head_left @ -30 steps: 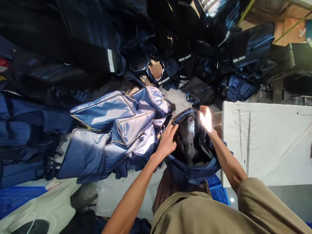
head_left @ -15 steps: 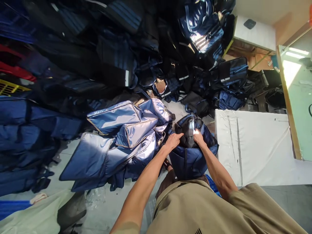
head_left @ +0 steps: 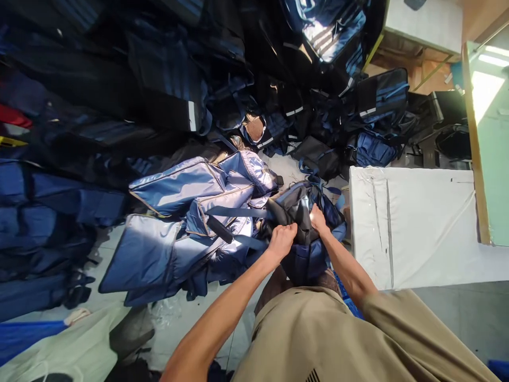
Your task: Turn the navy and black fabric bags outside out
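A dark navy and black bag [head_left: 308, 249] lies in front of me, above my khaki-clad lap. My left hand [head_left: 281, 240] is closed in a fist on the bag's black fabric at its near left edge. My right hand [head_left: 318, 218] grips the same bag at its top, fingers curled into the fabric. A navy strap [head_left: 234, 213] with a black pad stretches left from the bag across a pile of shiny light-blue bags [head_left: 186, 212].
Heaps of dark blue and black bags [head_left: 167, 79] fill the floor ahead and to the left. A white-covered table [head_left: 417, 223] stands at the right. A pale green panel [head_left: 491, 154] is at the far right. White sacking [head_left: 71, 345] lies at lower left.
My left hand went from open fingers on the bag to a fist gripping it. A padded strap has come out to the left. The view shifted slightly.
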Demonstrator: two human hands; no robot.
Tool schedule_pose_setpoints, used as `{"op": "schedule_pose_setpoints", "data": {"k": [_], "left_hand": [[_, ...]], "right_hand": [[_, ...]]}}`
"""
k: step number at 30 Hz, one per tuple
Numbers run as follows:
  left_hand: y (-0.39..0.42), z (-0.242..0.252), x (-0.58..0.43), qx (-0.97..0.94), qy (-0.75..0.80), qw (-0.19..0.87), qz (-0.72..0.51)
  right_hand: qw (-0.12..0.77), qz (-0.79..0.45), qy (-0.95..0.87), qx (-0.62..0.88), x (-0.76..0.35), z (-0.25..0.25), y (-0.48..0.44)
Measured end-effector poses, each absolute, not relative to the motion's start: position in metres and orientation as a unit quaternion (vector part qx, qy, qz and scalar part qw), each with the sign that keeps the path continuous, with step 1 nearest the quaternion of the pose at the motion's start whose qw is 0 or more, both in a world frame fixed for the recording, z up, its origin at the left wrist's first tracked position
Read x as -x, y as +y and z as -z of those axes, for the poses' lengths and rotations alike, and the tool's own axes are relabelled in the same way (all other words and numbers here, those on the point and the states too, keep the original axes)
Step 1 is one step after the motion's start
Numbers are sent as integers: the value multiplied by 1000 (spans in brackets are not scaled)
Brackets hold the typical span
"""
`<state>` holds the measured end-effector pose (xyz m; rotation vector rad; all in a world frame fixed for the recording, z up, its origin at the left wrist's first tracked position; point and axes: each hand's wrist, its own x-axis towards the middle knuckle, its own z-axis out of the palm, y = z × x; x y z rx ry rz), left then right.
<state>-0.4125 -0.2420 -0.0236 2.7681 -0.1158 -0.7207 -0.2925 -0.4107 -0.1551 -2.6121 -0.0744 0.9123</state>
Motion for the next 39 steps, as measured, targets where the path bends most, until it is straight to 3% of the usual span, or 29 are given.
{"op": "schedule_pose_setpoints", "data": {"k": [6,12,15,18,24,32,39], "left_hand": [[-247,48,369,-942,18,144,302],[-199,27,389,-944,9,138,298],[-153,22,421,-951,17,135,279],[-119,33,462,-958,28,124,258],[-132,77,511,-940,114,124,295],[-121,78,528,-954,123,132,239],[-171,99,535,-919,107,106,365]], "right_hand": [[109,-376,28,920,276,175,-396],[88,-326,59,939,256,114,-431],[150,-206,60,965,252,68,-492],[297,-104,15,949,258,43,-539],[506,-140,61,849,292,79,-498],[552,4,41,833,314,67,-484],[442,-147,67,882,305,84,-428]]}}
